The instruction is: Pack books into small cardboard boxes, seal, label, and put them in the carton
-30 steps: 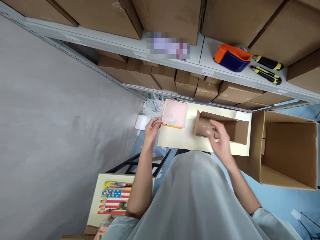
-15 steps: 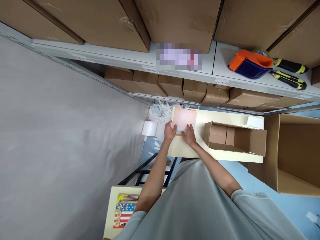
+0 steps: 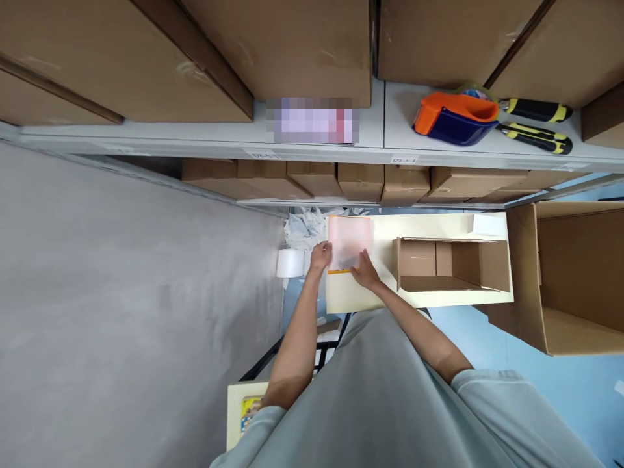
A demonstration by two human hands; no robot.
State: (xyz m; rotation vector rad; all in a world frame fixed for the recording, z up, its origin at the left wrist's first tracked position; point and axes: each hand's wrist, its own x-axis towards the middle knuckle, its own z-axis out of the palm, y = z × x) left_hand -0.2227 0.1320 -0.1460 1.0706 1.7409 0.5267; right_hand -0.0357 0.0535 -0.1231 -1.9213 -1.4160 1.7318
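A flat, pale pink sheet-like item [image 3: 350, 237] with orange strips along its far and near edges lies at the left end of the cream table. Whether it is a book under a cover or loose sheets, I cannot tell. My left hand [image 3: 320, 256] has its fingers curled closed at the item's left edge. On its lower right corner rests my right hand [image 3: 365, 272], fingers stretched out and thumb apart. To the right, an open cardboard box [image 3: 436, 285] sits on the table.
The cream table [image 3: 351, 302] stands below a shelf of cardboard boxes [image 3: 361, 182]. An orange and blue tape dispenser [image 3: 458, 120] and yellow-black cutters [image 3: 539, 138] lie on the upper shelf. At right is a large open carton [image 3: 580, 279]; a white roll [image 3: 290, 263] stands by the wall.
My left hand has shifted to the item's left edge, its fingers now more curled. My right hand stays at the lower right corner. The whole view has shifted slightly.
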